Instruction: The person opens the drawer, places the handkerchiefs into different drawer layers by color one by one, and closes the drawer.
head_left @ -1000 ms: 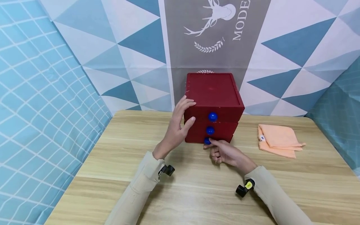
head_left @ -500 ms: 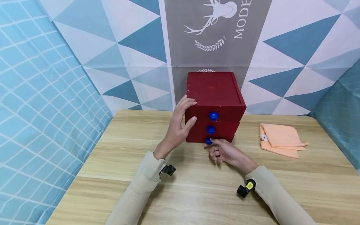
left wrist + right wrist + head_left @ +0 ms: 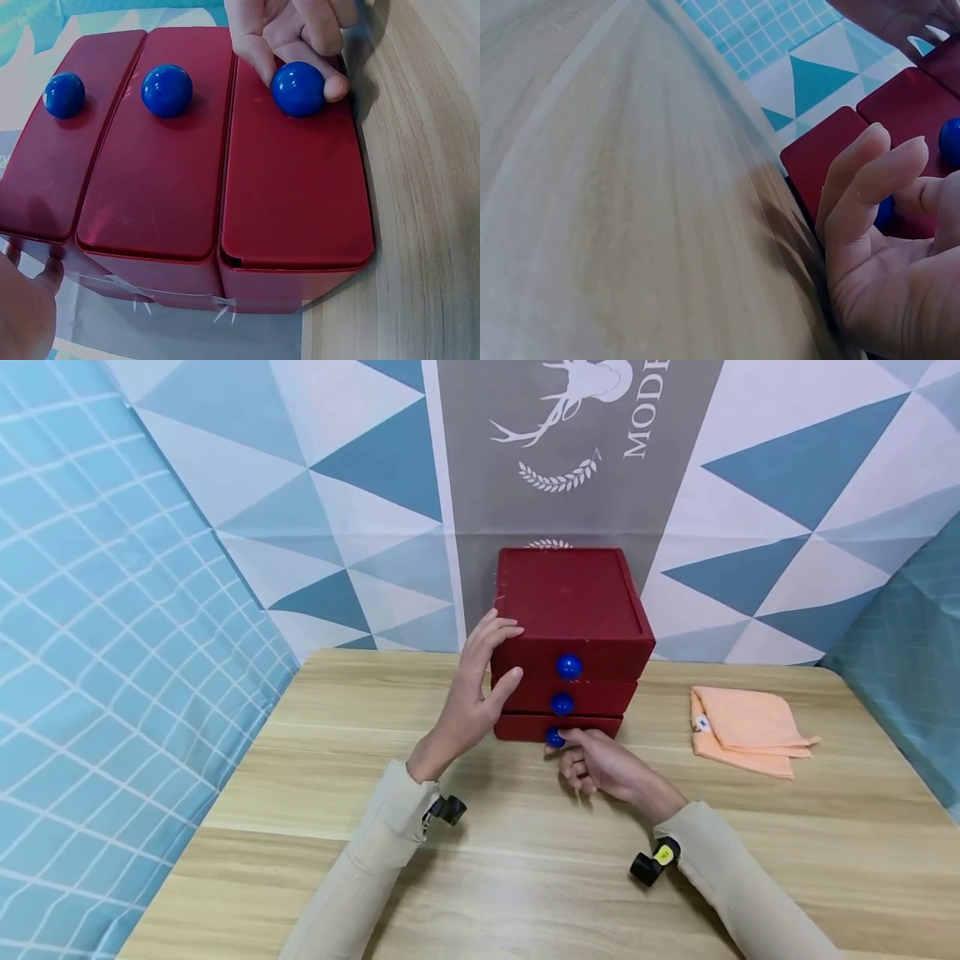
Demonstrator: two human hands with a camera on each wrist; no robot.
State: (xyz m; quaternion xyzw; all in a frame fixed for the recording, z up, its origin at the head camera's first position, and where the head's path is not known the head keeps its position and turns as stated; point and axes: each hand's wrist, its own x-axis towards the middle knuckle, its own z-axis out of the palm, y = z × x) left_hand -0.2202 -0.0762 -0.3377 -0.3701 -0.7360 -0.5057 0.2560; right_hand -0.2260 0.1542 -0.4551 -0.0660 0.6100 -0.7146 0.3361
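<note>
A dark red cabinet (image 3: 566,593) of stacked drawers stands at the back of the table, each drawer front carrying a round blue knob. My right hand (image 3: 611,768) pinches the lowest knob (image 3: 298,89) between thumb and finger. The bottom drawer (image 3: 517,727) stands slightly forward, with a thin dark gap along its top. The middle knob (image 3: 562,703) and top knob (image 3: 569,667) are untouched. My left hand (image 3: 474,693) rests against the cabinet's left side, fingertips at the upper front edge and thumb by the front corner.
A folded peach cloth (image 3: 750,727) lies on the wooden table (image 3: 337,760) to the right of the cabinet. Close behind the cabinet hangs a patterned backdrop (image 3: 375,485). Blue checked fabric (image 3: 112,652) borders the left side.
The bottom drawer has come forward a little, and a gap now shows above its front. My right hand keeps its pinch on the knob. The left hand holds its place.
</note>
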